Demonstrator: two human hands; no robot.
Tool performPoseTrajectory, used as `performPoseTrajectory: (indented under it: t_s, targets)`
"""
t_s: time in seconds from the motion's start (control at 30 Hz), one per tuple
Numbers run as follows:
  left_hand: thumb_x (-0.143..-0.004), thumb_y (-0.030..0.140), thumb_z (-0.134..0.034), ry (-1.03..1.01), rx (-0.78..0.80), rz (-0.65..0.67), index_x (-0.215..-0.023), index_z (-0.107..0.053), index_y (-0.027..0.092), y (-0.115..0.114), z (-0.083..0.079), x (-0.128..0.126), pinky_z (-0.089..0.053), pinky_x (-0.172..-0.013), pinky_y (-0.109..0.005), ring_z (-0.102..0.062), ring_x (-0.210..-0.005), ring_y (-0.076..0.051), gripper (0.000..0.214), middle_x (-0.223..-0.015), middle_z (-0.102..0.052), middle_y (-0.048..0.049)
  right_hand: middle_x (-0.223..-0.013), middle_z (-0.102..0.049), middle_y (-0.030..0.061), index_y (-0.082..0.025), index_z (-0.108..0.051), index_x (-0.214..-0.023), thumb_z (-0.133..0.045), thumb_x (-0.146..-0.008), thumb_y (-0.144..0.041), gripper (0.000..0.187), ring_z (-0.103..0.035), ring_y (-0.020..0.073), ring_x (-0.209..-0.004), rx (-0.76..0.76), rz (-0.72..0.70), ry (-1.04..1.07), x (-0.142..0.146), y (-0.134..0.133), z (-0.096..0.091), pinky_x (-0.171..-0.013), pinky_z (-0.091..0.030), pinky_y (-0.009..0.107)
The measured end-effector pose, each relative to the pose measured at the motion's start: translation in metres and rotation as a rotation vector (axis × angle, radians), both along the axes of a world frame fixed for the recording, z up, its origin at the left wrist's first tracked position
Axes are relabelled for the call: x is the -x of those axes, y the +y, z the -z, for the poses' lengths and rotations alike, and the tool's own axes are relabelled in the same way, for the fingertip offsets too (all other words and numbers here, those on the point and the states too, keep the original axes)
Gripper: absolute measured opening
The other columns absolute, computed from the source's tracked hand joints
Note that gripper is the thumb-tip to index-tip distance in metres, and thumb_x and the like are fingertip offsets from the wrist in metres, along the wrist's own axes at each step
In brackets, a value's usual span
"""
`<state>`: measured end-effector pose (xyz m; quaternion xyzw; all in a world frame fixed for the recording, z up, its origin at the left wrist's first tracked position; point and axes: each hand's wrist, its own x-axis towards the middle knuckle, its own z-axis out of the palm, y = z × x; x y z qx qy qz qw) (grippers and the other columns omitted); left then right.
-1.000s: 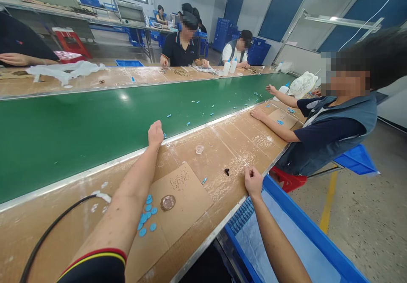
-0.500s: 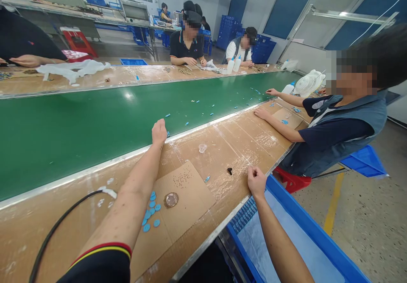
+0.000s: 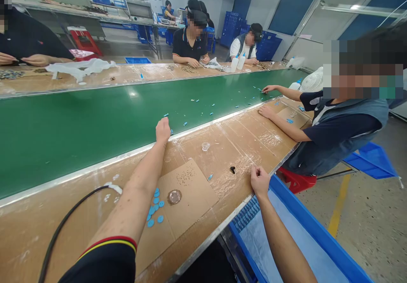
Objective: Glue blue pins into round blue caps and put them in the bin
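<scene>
My left hand (image 3: 163,130) reaches over the near edge of the green conveyor belt (image 3: 79,124), fingers curled closed; what they hold, if anything, is hidden. One small blue piece (image 3: 171,132) lies right beside it, another (image 3: 165,115) just beyond. My right hand (image 3: 260,180) rests by the table's front edge, thumb and fingers pinched; I cannot make out anything in them. Left of it lie a small black part (image 3: 232,170) and a blue-and-white piece (image 3: 210,177). On the cardboard sheet (image 3: 193,200) are blue discs (image 3: 160,219), a clear round dish (image 3: 174,196) and tiny brown bits (image 3: 186,175).
A small clear cup (image 3: 205,146) stands on the table. A black cable (image 3: 68,215) curves at the left. Below the front edge sits a blue bin (image 3: 305,215) with rows of blue parts. A co-worker (image 3: 343,117) sits at the right, one hand over the belt.
The view has shifted slightly. Both my hands keep nearly the same places, fingers still closed. The right-hand co-worker's reaching hand has moved slightly over the belt's blue pieces.
</scene>
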<state>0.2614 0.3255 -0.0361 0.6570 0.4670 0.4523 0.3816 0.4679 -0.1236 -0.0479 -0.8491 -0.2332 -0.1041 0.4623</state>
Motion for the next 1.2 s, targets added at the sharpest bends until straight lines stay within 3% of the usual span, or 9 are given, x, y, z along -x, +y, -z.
performPoseTrajectory:
  t_s: [0.43,1.2]
  targets:
    - [-0.106,0.051,-0.061,0.017,-0.002,0.002,-0.13,-0.07,0.019,-0.0001,0.0013,-0.0008,-0.047,-0.123,-0.056,-0.062,-0.137,-0.027,0.041,-0.145,-0.067,-0.012,-0.054,-0.038,-0.0043,-0.028,-0.036,-0.062,-0.053,-0.088,-0.066,0.049,-0.037,0.0145,-0.058,0.022,0.004,-0.001,-0.0031,-0.0028,0.0026,-0.061,-0.031,0.031]
    - [-0.105,0.053,-0.06,-0.016,0.008,0.003,-0.132,-0.069,0.02,-0.0031,-0.0017,-0.0014,-0.042,-0.127,-0.058,-0.059,-0.142,-0.028,0.044,-0.148,-0.066,-0.0124,-0.055,-0.037,-0.0046,-0.028,-0.035,-0.063,-0.05,-0.089,-0.068,0.05,-0.035,0.0142,-0.059,0.023,-0.005,-0.011,-0.0038,-0.0014,0.0044,-0.061,-0.03,0.03]
